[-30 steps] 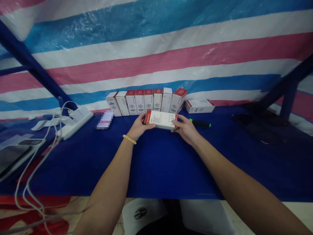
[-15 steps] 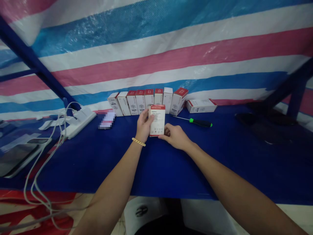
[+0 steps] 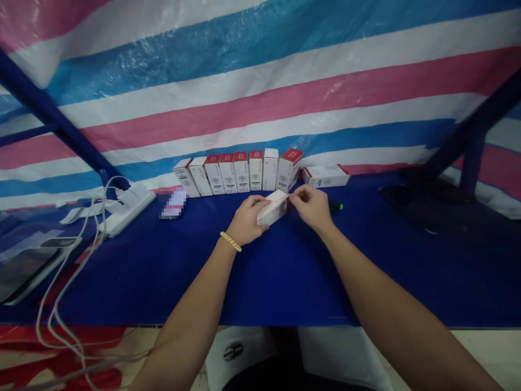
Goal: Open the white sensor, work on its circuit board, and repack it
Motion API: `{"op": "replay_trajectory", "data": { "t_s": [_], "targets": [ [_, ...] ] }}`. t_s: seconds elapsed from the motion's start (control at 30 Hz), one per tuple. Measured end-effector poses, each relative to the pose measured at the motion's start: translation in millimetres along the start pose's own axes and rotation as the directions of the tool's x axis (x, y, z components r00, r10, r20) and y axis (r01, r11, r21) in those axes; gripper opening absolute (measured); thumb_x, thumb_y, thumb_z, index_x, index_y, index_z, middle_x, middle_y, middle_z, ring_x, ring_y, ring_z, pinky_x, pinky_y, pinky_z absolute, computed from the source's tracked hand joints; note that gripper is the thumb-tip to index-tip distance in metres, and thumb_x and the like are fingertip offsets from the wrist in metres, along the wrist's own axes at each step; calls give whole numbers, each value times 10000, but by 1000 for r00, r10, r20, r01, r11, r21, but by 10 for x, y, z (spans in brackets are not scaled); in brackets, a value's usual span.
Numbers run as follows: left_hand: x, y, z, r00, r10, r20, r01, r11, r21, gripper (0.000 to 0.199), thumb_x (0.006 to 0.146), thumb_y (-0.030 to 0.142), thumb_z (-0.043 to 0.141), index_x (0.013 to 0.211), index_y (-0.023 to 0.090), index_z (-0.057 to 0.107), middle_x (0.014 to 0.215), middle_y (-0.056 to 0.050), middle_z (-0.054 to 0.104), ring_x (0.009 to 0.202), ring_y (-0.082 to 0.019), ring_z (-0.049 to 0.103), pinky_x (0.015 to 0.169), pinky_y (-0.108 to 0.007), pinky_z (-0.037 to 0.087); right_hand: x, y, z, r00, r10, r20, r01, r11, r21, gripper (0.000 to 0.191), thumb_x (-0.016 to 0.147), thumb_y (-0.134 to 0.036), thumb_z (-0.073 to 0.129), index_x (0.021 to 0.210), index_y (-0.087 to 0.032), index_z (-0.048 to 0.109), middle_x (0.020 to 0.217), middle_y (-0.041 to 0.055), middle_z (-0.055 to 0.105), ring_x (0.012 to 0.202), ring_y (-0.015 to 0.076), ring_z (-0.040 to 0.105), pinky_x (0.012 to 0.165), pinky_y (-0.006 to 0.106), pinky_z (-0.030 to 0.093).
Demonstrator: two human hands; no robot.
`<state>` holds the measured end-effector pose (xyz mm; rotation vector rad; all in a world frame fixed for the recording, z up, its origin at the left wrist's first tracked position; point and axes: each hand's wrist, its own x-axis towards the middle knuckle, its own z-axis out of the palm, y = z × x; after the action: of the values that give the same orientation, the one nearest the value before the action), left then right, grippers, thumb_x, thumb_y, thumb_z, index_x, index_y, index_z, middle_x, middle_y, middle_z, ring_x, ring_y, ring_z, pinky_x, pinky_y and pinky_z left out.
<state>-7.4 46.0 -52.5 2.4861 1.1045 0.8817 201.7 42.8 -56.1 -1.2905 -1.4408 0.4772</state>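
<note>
A small white and red box (image 3: 273, 208) lies tilted in my left hand (image 3: 246, 219), whose fingers wrap round its near left end. My right hand (image 3: 312, 205) is closed in a pinch at the box's red right end; whether it grips a flap there is too small to tell. Behind my hands stands a row of similar boxes (image 3: 228, 174), some with red tops and some with white. Another box (image 3: 326, 175) lies on its side to the right of the row. The screwdriver (image 3: 335, 206) is mostly hidden behind my right hand.
On the blue table (image 3: 268, 288), a white power strip (image 3: 129, 209) with cables stands at the left, near a blurred purplish item (image 3: 174, 203). A tablet-like device (image 3: 30, 271) is at far left. Dark objects (image 3: 423, 209) lie at right. A striped sheet (image 3: 260, 103) hangs behind.
The held box has turned from upright to tilted, its red end now pointing right. My right hand has moved up to that end and now covers most of the screwdriver.
</note>
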Motion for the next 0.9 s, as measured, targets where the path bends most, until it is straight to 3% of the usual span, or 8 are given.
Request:
{"op": "replay_trajectory", "data": {
  "t_s": [0.07, 0.2, 0.27, 0.37, 0.47, 0.63, 0.77, 0.9],
  "targets": [
    [3, -80, -24, 1000, -25, -16, 23, 992, -126, 614, 611, 156, 766, 1198, 206, 592, 1247, -84, 535, 1169, -266, 526, 1047, -480, 397, 48, 78, -31, 998, 55, -5, -55, 998, 34, 222, 704, -333, 671, 864, -179, 654, 841, 73, 675, 753, 191, 600, 755, 399, 490],
    [-8, -274, -154, 992, -106, 75, 126, 922, -365, 558, 618, 246, 784, 1152, 208, 629, 1230, -89, 583, 1127, -261, 562, 1002, -492, 421, 42, 172, -9, 909, 90, 406, -204, 948, 246, 454, 634, -321, 762, 1053, -201, 633, 1005, 88, 679, 918, 223, 632, 867, 456, 507],
    [-20, -310, -227, 984, -142, 108, 170, 932, -320, 557, 631, 272, 770, 1168, 220, 629, 1225, -94, 602, 1119, -275, 562, 986, -519, 414, 14, 183, 30, 872, 118, 474, -286, 911, 298, 495, 608, -283, 778, 1069, -200, 620, 945, 69, 680, 881, 214, 644, 847, 453, 525],
    [-36, -235, -286, 993, -108, 54, 109, 994, -11, 527, 642, 265, 734, 1160, 258, 635, 1209, -70, 624, 1200, -326, 484, 1028, -599, 306, -14, 176, 75, 872, 173, 458, -353, 871, 341, 596, 555, -260, 810, 1108, -208, 592, 859, 37, 668, 828, 207, 646, 794, 445, 548],
    [-48, -85, -260, 999, -43, 29, 36, 975, 219, 613, 629, 303, 724, 1223, 232, 592, 1273, -102, 571, 1206, -373, 455, 1008, -592, 311, -23, 137, 84, 871, 196, 450, -389, 835, 389, 665, 492, -260, 848, 1103, -211, 590, 841, 28, 664, 817, 205, 643, 784, 445, 557],
    [-64, 72, -180, 988, -133, -81, 155, 886, 437, 1028, 396, 479, 859, 1292, 144, 486, 1293, -227, 452, 1165, -487, 401, 911, -632, 351, -52, -19, 94, 882, 208, 423, -397, 812, 428, 560, 430, -268, 872, 935, -190, 642, 806, 24, 664, 765, 183, 632, 786, 435, 556],
    [-34, 48, -180, 991, -129, -34, 131, 894, 428, 696, 560, 265, 766, 1196, 135, 513, 1119, -171, 526, 1018, -382, 509, 847, -537, 429, -90, -129, 97, 904, 174, 391, -356, 812, 463, 524, 460, -279, 859, 939, -196, 661, 800, 21, 677, 744, 178, 633, 751, 413, 549],
    [-8, -80, -159, 998, -33, -57, 39, 993, 111, 617, 589, 205, 727, 1159, 186, 490, 1137, -110, 515, 1055, -296, 520, 918, -461, 430, -110, -161, 85, 926, 175, 334, -331, 800, 501, 388, 549, -317, 805, 892, -182, 682, 843, 35, 689, 759, 180, 641, 719, 375, 535]
  ]
}}
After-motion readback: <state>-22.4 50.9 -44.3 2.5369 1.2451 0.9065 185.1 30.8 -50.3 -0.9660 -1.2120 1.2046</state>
